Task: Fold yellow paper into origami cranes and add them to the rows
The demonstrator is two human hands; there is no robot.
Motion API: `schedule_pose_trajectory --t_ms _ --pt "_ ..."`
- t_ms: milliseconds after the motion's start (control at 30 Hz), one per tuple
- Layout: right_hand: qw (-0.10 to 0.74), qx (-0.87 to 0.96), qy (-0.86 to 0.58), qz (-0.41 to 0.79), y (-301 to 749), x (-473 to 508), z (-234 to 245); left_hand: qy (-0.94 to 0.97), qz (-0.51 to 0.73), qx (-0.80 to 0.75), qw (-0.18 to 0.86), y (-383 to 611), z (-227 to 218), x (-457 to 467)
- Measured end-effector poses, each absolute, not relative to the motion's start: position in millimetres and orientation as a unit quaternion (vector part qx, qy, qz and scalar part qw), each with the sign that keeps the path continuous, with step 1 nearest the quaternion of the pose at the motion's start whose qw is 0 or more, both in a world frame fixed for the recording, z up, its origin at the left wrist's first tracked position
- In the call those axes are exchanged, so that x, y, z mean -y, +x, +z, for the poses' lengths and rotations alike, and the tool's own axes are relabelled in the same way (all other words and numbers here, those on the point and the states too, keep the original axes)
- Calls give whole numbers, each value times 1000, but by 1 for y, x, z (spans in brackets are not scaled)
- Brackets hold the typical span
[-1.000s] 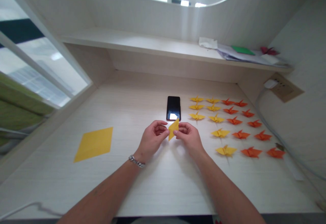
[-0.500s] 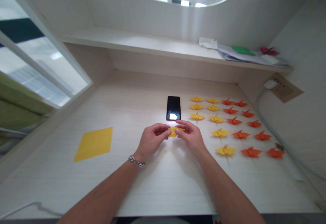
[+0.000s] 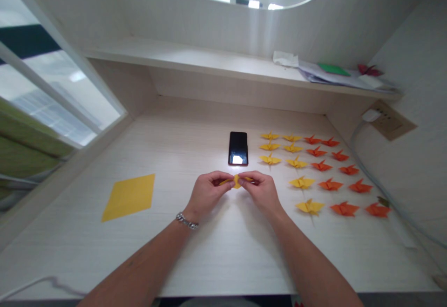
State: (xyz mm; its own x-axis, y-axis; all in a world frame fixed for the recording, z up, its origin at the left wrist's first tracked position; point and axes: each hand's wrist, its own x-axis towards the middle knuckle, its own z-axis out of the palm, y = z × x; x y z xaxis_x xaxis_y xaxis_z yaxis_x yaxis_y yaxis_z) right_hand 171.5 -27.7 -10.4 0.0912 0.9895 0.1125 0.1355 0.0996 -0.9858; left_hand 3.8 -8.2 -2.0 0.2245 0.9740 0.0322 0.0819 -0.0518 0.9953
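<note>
Between both hands is a small yellow origami crane (image 3: 236, 181), its middle showing and its sides partly covered by fingers. My left hand (image 3: 209, 189) pinches one side between thumb and fingers. On the other side, my right hand (image 3: 261, 188) pinches it the same way. Just beyond the fingertips a black phone (image 3: 238, 148) lies flat on the desk. To the right, several yellow paper cranes (image 3: 301, 182) stand in rows beside several orange paper cranes (image 3: 330, 185). A flat square of yellow paper (image 3: 129, 197) lies to the left.
A shelf (image 3: 209, 62) runs across the back, with papers (image 3: 335, 75) and a crumpled tissue (image 3: 285, 58) on it. On the right wall a white plug sits in a socket (image 3: 393, 120), its grey cable (image 3: 370, 172) trailing along the desk's edge.
The right hand's fingers have drawn in and down, closer round their side of the yellow crane. More yellow paper shows at the left fingers. The other things stay put.
</note>
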Motion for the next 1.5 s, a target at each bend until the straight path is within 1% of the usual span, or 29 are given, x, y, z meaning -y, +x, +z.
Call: schedule_pose_trajectory --t_ms 233,533,1067,1367,1500 --pt "517 520 -532 424 171 28 -10 582 436 -449 519 3 -6 8" --pt "525 528 -528 408 170 28 -11 588 430 -459 509 4 -5 7" --pt "493 539 -535 425 172 28 -9 606 413 -465 496 3 -5 8" --pt "444 555 -518 476 174 28 -9 616 372 -439 537 3 -2 7" --pt "440 543 -520 491 174 29 -9 613 362 -421 562 3 1 8"
